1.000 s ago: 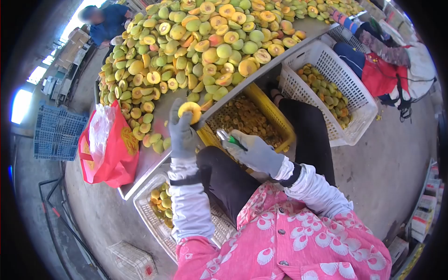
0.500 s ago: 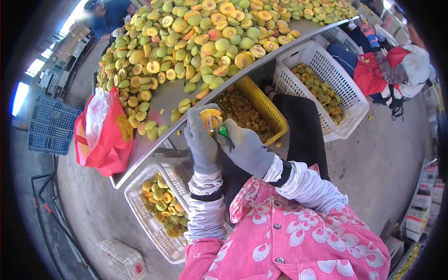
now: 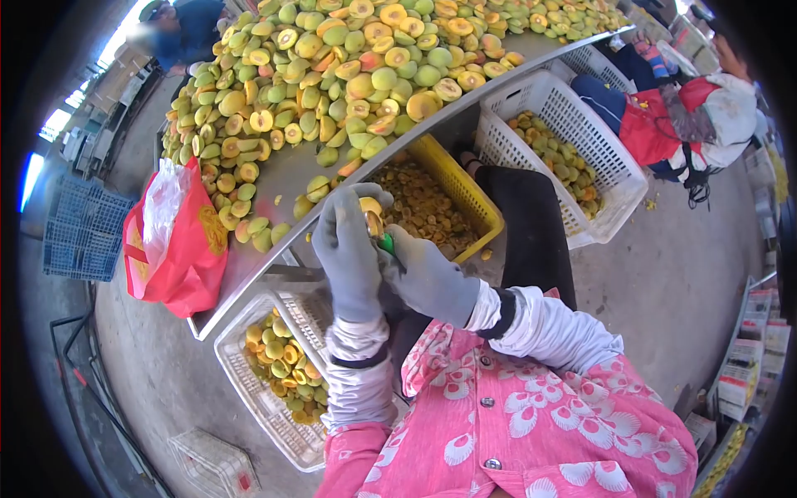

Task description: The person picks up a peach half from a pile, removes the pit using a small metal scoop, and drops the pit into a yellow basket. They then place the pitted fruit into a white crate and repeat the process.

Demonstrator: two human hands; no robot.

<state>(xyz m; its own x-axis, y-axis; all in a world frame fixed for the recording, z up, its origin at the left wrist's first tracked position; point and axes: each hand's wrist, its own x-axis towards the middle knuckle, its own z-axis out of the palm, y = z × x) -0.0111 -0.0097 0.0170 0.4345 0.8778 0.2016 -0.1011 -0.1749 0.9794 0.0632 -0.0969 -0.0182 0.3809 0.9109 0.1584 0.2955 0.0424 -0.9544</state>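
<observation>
My left hand (image 3: 347, 261), in a grey glove, is closed around a halved yellow peach (image 3: 370, 204) held above the table's near edge. My right hand (image 3: 436, 280), also gloved, grips a green-handled pitting tool (image 3: 386, 242). Its curved metal end is against the cut face of the peach; fingers hide part of both. Just beyond my hands stands a yellow crate (image 3: 452, 170) with many brown pits and scraps. Halved peaches (image 3: 332, 91) lie heaped on the metal table (image 3: 286, 170).
White crates with peach halves stand at right (image 3: 627, 178) and lower left (image 3: 249, 373). A red bag (image 3: 187, 257) leans at the table's left end. Blue crates (image 3: 83, 228) are stacked farther left. A co-worker (image 3: 195, 33) is at the far left, another person (image 3: 664, 124) at the right.
The metal end of the tool has turned against the peach, and my left fingers have shifted around the fruit. The whole view has moved slightly.
</observation>
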